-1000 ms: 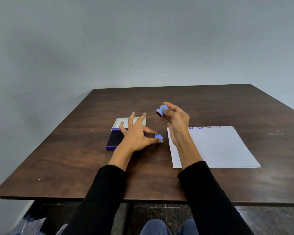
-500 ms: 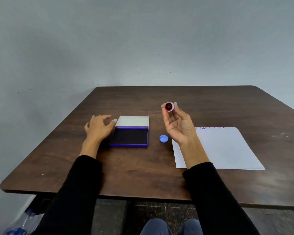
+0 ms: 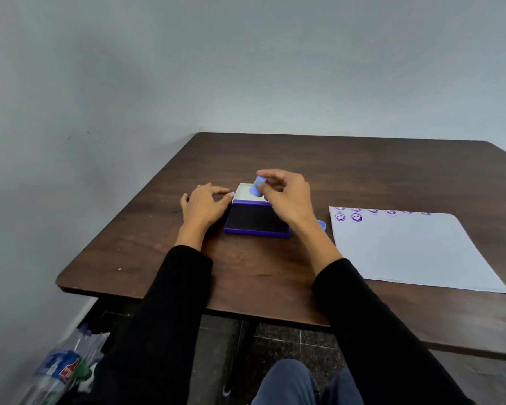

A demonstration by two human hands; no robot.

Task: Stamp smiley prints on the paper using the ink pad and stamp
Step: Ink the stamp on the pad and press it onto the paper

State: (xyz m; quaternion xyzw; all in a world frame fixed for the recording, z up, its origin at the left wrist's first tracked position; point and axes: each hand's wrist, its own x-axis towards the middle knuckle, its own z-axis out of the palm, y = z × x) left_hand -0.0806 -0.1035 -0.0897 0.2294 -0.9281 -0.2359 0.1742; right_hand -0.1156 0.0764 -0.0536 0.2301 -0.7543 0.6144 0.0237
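An open purple ink pad [image 3: 253, 222] lies on the dark wooden table [image 3: 246, 273], its white lid raised at the back. My right hand [image 3: 287, 197] hovers over the pad and pinches a small blue stamp [image 3: 257, 186] between its fingertips, face down above the lid's edge. Resting flat on the table, my left hand [image 3: 205, 204] touches the pad's left side with its fingers. The white paper [image 3: 406, 247] lies to the right and bears several purple smiley prints along its far edge. The stamp's blue cap [image 3: 322, 224] peeks out behind my right wrist.
A grey wall stands behind and left of the table. Plastic bottles [image 3: 62, 369] lie on the floor at the lower left. My knee [image 3: 292, 381] shows under the table's front edge.
My right hand turned the stamp from face up to face down and carried it left over the ink pad. The left hand stayed by the pad. The camera shifted left.
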